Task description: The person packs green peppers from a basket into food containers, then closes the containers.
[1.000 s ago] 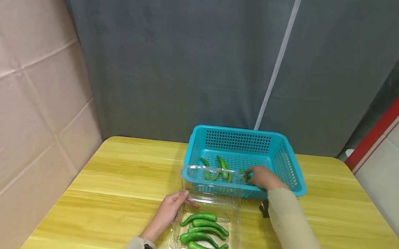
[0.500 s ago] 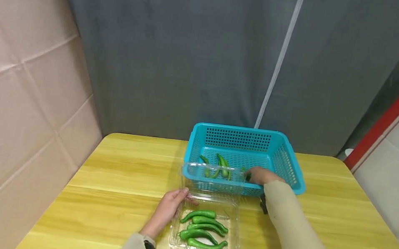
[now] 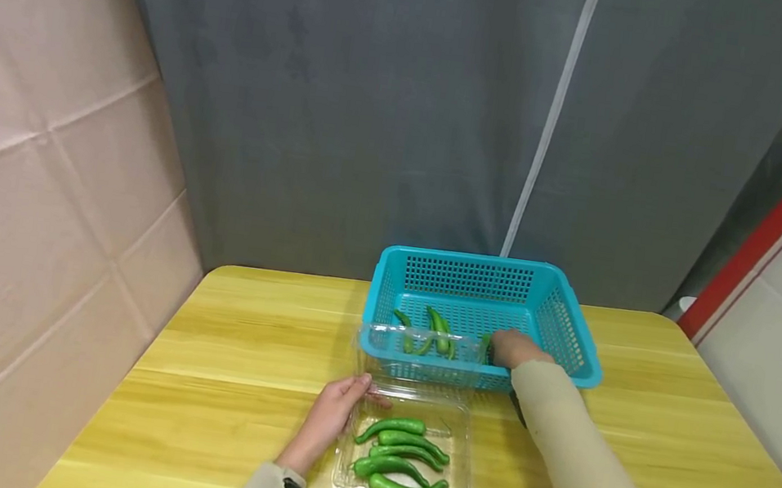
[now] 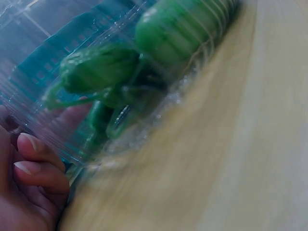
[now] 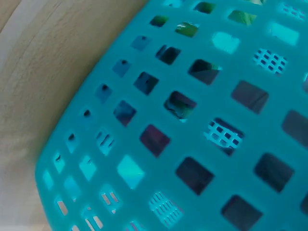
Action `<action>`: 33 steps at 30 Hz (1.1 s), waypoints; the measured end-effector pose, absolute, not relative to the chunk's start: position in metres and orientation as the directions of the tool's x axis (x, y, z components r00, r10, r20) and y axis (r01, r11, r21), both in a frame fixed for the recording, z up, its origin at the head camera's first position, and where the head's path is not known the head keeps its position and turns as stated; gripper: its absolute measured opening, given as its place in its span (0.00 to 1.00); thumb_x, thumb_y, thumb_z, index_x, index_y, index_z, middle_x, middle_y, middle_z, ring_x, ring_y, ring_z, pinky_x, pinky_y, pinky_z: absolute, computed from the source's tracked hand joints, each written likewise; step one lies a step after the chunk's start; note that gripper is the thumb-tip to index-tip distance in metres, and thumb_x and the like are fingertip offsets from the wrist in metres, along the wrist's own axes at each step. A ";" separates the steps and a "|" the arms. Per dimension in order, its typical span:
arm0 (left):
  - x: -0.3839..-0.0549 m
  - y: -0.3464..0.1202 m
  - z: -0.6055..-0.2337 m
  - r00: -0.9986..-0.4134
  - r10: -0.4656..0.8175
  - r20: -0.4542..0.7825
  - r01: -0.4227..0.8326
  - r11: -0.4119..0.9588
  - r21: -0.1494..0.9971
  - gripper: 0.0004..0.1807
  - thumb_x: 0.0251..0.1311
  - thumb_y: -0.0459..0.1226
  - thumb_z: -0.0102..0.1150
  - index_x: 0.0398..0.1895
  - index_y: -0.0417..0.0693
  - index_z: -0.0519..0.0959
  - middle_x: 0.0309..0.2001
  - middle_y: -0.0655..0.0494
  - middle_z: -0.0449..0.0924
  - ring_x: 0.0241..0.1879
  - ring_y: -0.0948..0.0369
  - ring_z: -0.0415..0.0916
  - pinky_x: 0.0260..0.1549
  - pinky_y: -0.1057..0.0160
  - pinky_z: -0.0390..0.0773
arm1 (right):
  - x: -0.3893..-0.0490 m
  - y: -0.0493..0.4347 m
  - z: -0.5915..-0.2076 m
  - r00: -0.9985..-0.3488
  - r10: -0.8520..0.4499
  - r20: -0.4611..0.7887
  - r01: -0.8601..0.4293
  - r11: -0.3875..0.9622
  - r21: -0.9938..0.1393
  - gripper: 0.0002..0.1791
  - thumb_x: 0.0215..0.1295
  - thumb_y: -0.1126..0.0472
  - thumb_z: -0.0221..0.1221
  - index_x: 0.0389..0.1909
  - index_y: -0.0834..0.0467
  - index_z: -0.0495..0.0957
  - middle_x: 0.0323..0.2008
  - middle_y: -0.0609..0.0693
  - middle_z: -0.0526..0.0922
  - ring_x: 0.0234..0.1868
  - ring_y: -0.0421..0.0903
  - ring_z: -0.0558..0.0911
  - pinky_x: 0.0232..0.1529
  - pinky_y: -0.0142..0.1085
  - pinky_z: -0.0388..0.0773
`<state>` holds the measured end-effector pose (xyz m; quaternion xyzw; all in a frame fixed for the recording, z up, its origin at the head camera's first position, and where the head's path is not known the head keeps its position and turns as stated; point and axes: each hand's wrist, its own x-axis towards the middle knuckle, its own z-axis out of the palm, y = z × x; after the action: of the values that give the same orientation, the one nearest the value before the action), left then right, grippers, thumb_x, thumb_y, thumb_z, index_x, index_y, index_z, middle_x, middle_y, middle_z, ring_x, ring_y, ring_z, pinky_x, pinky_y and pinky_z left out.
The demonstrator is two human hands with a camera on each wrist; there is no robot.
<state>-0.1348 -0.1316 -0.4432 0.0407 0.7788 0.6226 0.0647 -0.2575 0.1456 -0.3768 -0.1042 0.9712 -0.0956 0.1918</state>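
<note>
A clear plastic clamshell box (image 3: 463, 451) lies open at the front of the table, with several long green chili peppers (image 3: 398, 469) in its near half. My left hand (image 3: 327, 417) pinches the box's left edge near the hinge. In the left wrist view, the left hand's fingers (image 4: 43, 175) curl at the plastic, with peppers (image 4: 101, 70) behind it. My right hand (image 3: 518, 349) reaches into the blue basket (image 3: 470, 261), fingers bent down around a green chili pepper (image 3: 485, 345). Its fingertips are hidden; the right wrist view mostly shows the basket's perforated wall (image 5: 159, 120).
Behind the raised clear lid (image 3: 376, 357), a few more chili peppers (image 3: 438, 324) lie in the basket. The wooden table (image 3: 216, 386) extends to both sides. A grey curtain (image 3: 347, 123) hangs behind, with a pale cloth wall (image 3: 29, 229) at left.
My right hand has shifted slightly right inside the basket, and the pepper at its fingers has shifted with it. The left hand stays at the box's edge.
</note>
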 end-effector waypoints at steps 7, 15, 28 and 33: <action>-0.135 -0.132 -0.444 -0.989 0.140 -0.049 -0.019 0.212 0.977 0.23 0.66 0.51 0.37 0.35 0.47 0.80 0.35 0.52 0.82 0.05 0.68 0.52 0.03 0.70 0.56 | -0.260 0.145 -0.377 -0.914 -0.185 -0.360 -0.117 0.972 -0.203 0.11 0.61 0.72 0.46 0.21 0.58 0.69 0.25 0.54 0.72 0.27 0.49 0.67 0.27 0.43 0.60; -0.135 -0.131 -0.444 -0.990 0.133 -0.053 -0.024 0.211 0.977 0.22 0.66 0.51 0.38 0.35 0.48 0.80 0.35 0.53 0.82 0.05 0.69 0.52 0.02 0.70 0.55 | -0.264 0.149 -0.384 -0.916 -0.227 -0.330 -0.163 0.964 -0.212 0.15 0.61 0.73 0.48 0.49 0.62 0.69 0.51 0.66 0.69 0.51 0.63 0.68 0.43 0.53 0.68; -0.134 -0.130 -0.442 -0.990 0.128 -0.051 -0.024 0.206 0.978 0.22 0.66 0.50 0.38 0.36 0.47 0.80 0.35 0.52 0.82 0.05 0.68 0.51 0.03 0.70 0.54 | -0.269 0.151 -0.392 -0.938 -0.273 -0.211 -0.224 0.947 -0.229 0.23 0.63 0.75 0.43 0.61 0.66 0.59 0.56 0.68 0.65 0.55 0.65 0.64 0.52 0.55 0.64; -0.134 -0.131 -0.442 -0.990 0.131 -0.051 -0.024 0.202 0.979 0.22 0.66 0.50 0.38 0.37 0.47 0.80 0.36 0.53 0.82 0.05 0.68 0.51 0.03 0.70 0.55 | -0.269 0.150 -0.387 -0.948 -0.274 -0.161 -0.228 0.939 -0.257 0.25 0.63 0.75 0.44 0.62 0.67 0.57 0.58 0.68 0.63 0.57 0.65 0.62 0.53 0.55 0.64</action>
<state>-0.1342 -0.1312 -0.4418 0.0347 0.7729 0.6306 0.0613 -0.2689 0.1497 -0.3874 -0.1282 0.9798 -0.1185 0.0975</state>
